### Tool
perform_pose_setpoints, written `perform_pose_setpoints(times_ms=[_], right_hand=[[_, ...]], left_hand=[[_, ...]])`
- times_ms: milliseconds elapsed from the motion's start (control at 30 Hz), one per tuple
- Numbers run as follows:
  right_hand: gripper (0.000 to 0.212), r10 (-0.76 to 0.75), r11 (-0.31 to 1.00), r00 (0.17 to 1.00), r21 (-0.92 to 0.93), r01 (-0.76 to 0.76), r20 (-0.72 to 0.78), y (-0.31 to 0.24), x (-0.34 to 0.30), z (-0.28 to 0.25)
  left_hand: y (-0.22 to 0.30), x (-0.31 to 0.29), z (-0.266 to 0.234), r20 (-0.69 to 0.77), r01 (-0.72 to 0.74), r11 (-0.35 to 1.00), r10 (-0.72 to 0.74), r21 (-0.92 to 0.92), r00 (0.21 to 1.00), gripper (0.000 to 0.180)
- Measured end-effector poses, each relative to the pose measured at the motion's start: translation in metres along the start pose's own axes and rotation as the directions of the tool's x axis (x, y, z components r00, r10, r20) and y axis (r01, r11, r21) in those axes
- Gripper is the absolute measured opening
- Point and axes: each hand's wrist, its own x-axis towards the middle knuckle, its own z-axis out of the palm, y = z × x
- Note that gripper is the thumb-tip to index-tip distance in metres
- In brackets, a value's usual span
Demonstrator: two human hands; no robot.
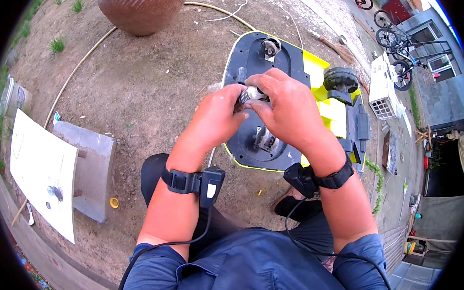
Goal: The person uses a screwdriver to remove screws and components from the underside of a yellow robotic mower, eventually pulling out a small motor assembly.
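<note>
Base [289, 59], one, upturned: two casters [271, 47] and one large wheel [341, 79] were seen mounted. Ribbed part [247, 95], one, was pinched over the base by two hands, left [216, 115] and right [287, 104]; its work was judged unfinished, the remainder undeterminable.
</note>
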Motion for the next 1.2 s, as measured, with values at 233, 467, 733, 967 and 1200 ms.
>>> perform_pose_setpoints(times_ms=[233,467,733,967,1200], right_hand=[[0.032,0.040,0.991,0.999,0.126,-0.041,0.010,0.007,0.002,0.000],[0.034,0.148,0.988,0.989,-0.036,-0.147,0.021,-0.006,0.004,0.006],[0.034,-0.095,0.987,0.996,0.132,0.094,-0.001,0.006,0.001,-0.002],[0.030,0.202,0.979,0.975,-0.053,-0.198,0.092,-0.009,0.003,-0.001],[0.031,-0.138,0.982,0.990,0.131,0.135,0.013,0.015,0.000,0.001]], left_hand=[[-0.006,0.000,0.004,-0.028,-0.016,0.999,0.018,0.042,0.999,0.024],[-0.008,0.003,0.009,-0.123,0.023,0.987,-0.004,0.157,0.992,0.030],[-0.011,-0.002,0.006,-0.023,-0.012,1.000,0.012,-0.025,1.000,0.030],[-0.001,0.003,0.006,-0.074,0.083,0.993,-0.077,0.089,0.994,0.028],[-0.006,-0.002,0.006,-0.025,-0.011,0.999,0.010,-0.042,1.000,0.027]])
